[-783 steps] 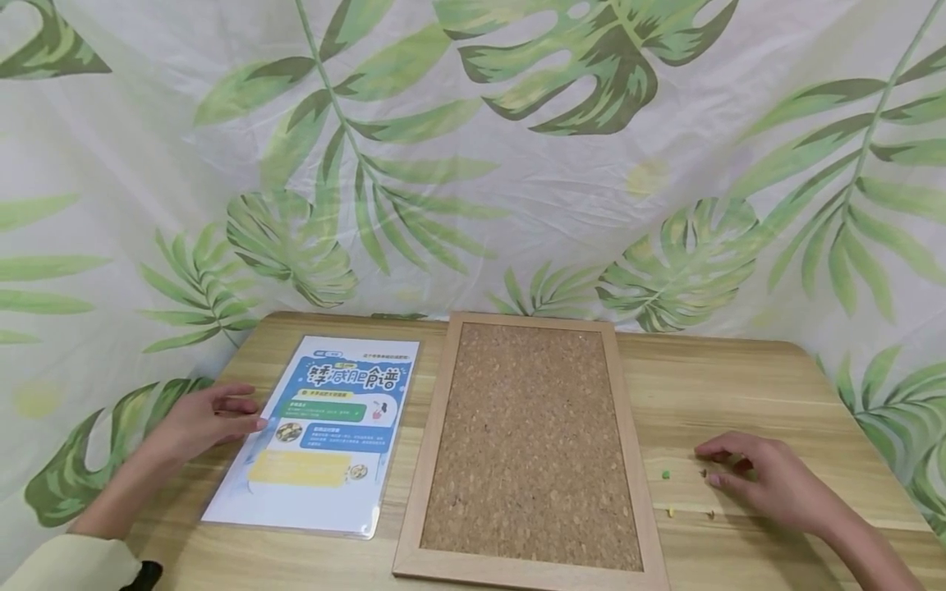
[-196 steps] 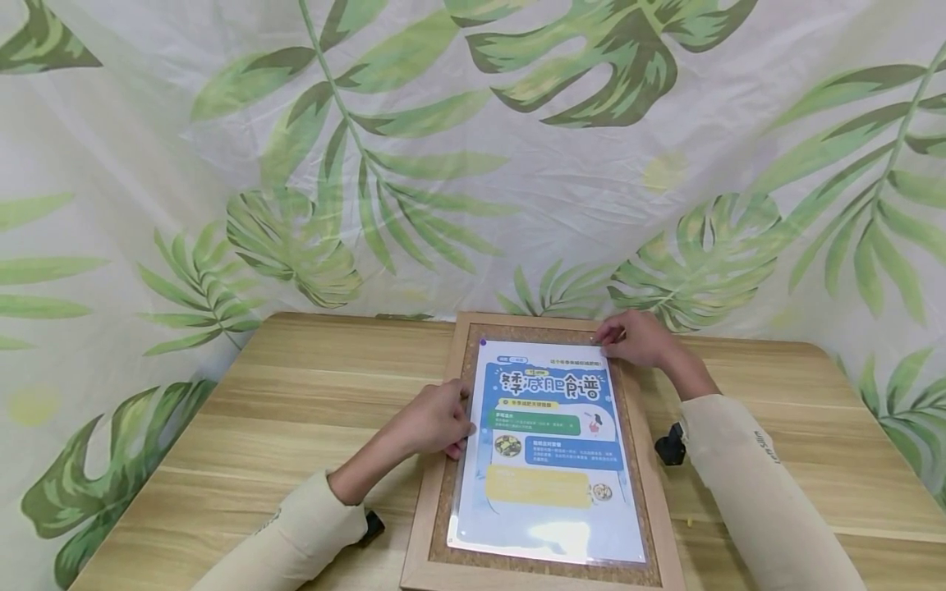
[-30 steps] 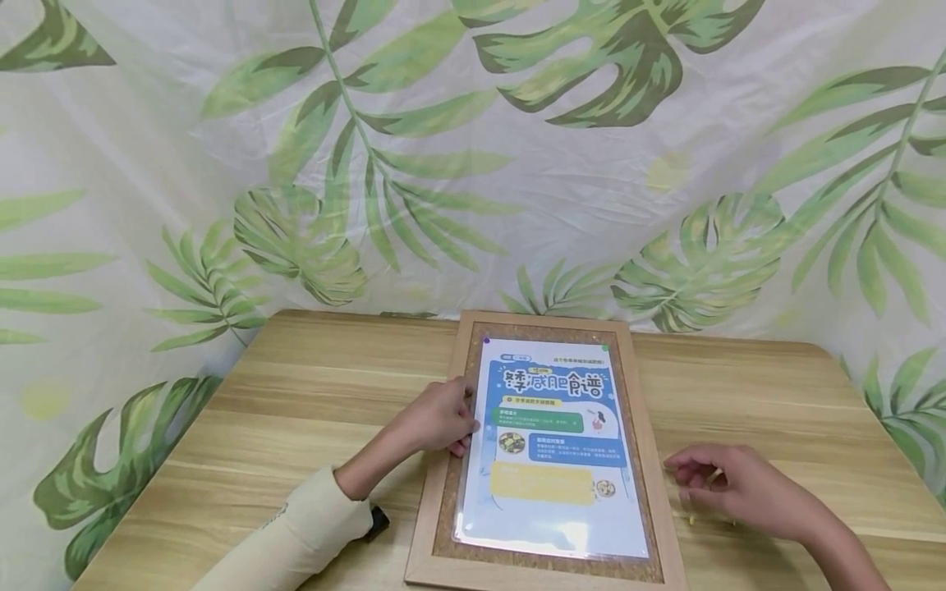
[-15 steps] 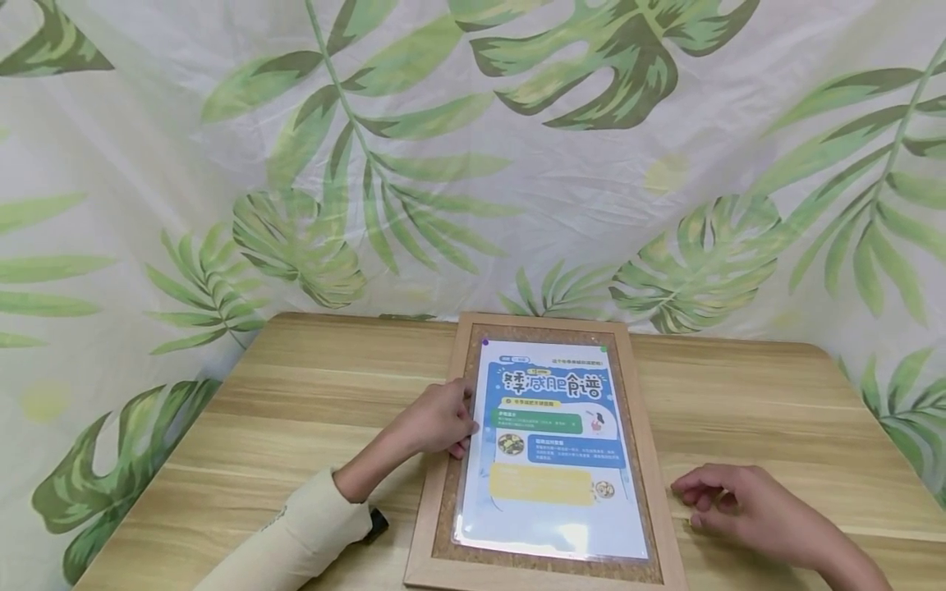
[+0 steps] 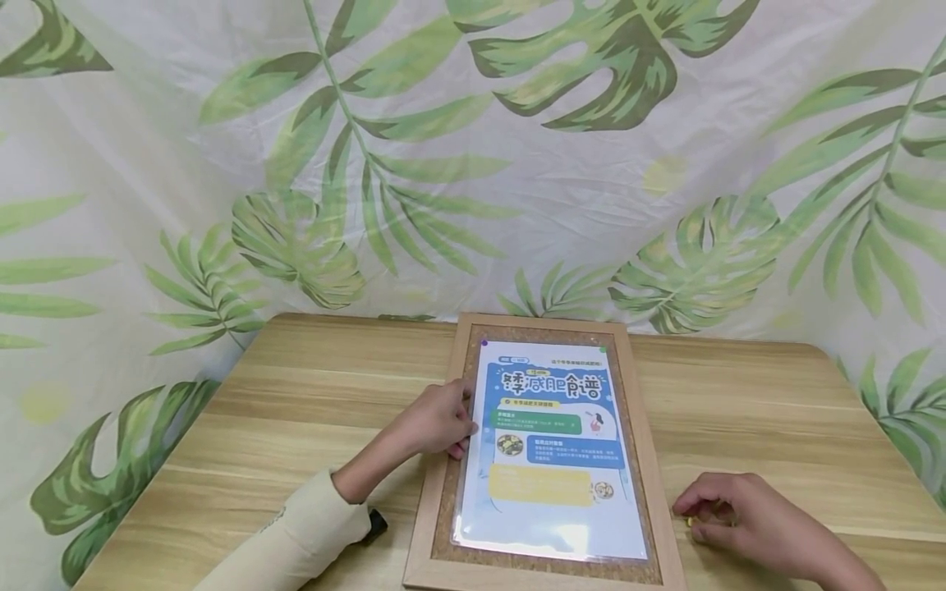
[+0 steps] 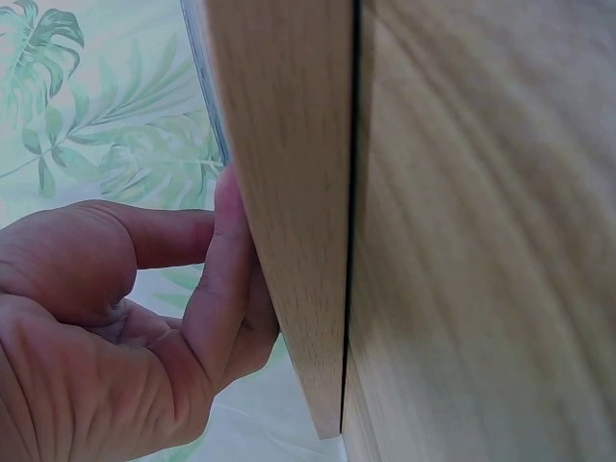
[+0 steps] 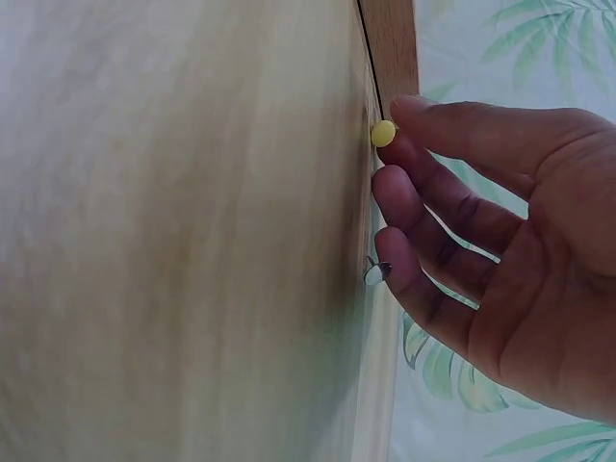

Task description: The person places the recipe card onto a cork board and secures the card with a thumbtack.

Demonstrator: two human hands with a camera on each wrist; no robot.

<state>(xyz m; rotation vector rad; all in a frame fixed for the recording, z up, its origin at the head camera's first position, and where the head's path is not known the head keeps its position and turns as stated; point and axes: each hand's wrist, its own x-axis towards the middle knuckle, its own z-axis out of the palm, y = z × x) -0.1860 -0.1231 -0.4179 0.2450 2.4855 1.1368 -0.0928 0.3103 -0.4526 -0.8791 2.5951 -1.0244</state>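
Note:
A laminated poster (image 5: 550, 525) lies on a wood-framed cork board (image 5: 443, 517). A purple push pin (image 5: 484, 343) sits at its top left corner and a green push pin (image 5: 603, 350) at its top right. My left hand (image 5: 442, 419) holds the poster's left edge, fingertips against the board's wooden frame (image 6: 289, 192). To the right of the board, my right hand (image 5: 754, 521) pinches a yellow push pin (image 7: 383, 133) between thumb and index finger, low over the table. Another pin (image 7: 376, 274), pale-headed, lies by the other fingertips in the right wrist view.
The wooden table (image 5: 296, 394) extends to both sides of the board. Behind it hangs a white cloth (image 5: 414, 230) printed with green leaves. A black wrist strap part (image 5: 375, 525) shows beside the left sleeve (image 5: 314, 521).
Since the oldest frame the poster moved from the table onto the board, and purple and green pins were put in its top corners. Over the last second my right hand closed on the yellow pin.

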